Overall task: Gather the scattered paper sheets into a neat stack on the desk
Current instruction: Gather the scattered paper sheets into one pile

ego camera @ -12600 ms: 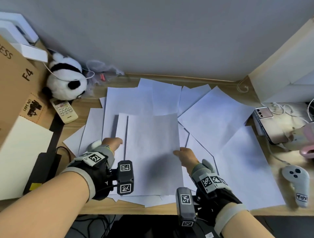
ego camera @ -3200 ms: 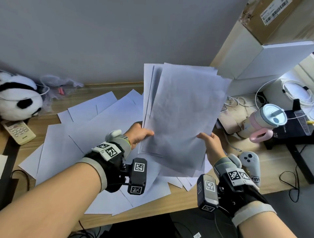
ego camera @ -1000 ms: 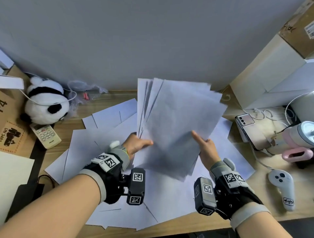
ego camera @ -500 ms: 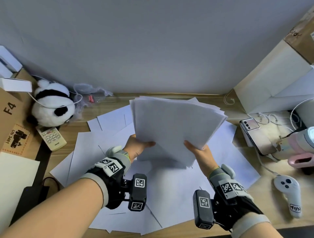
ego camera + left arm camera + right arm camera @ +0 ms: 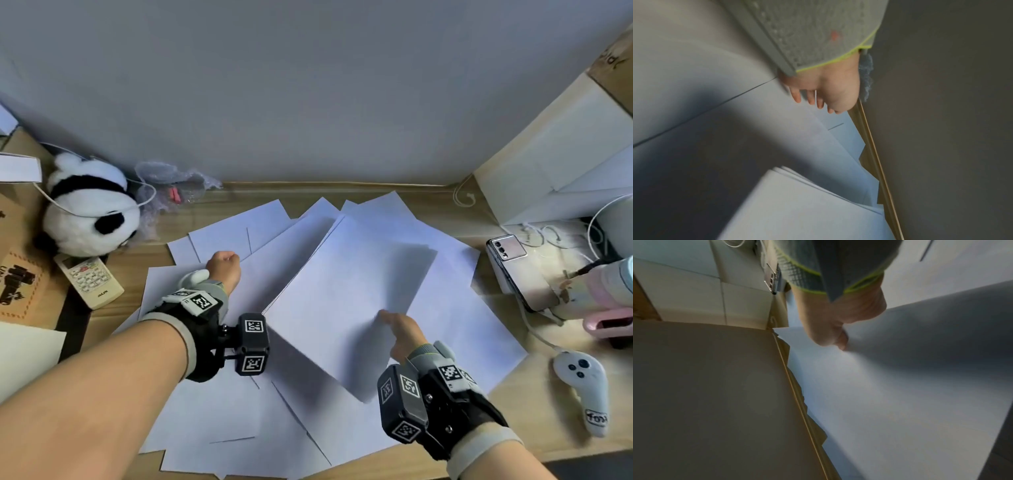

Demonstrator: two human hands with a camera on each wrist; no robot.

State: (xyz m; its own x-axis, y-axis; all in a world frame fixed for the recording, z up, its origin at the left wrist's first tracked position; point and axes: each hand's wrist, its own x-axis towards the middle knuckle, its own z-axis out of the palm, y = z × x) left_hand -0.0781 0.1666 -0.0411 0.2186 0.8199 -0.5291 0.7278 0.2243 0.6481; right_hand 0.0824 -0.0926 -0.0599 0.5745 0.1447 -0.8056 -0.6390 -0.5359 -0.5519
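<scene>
White paper sheets (image 5: 219,407) lie fanned over my wooden tabletop (image 5: 534,421), and on top of them, slanted, lies the gathered stack (image 5: 346,301). Half a second ago I held that stack up off the tabletop with both hands; now it is down on the loose sheets. My left hand (image 5: 224,267) has let go and moved off to the left, over the spread sheets, apart from the stack; the left wrist view shows its fingers (image 5: 797,95) hanging loose and holding nothing. My right hand (image 5: 402,330) is at the stack's near right corner, fingers reaching onto the paper; the frames are blurred there, and I cannot tell whether it pinches the stack or only touches it. The stack's far right corner (image 5: 416,260) looks grey and shaded. Around the paper nothing has shifted: panda toy (image 5: 90,209), remote (image 5: 89,281), phone (image 5: 517,270) and white controller (image 5: 582,387) sit where they were.
</scene>
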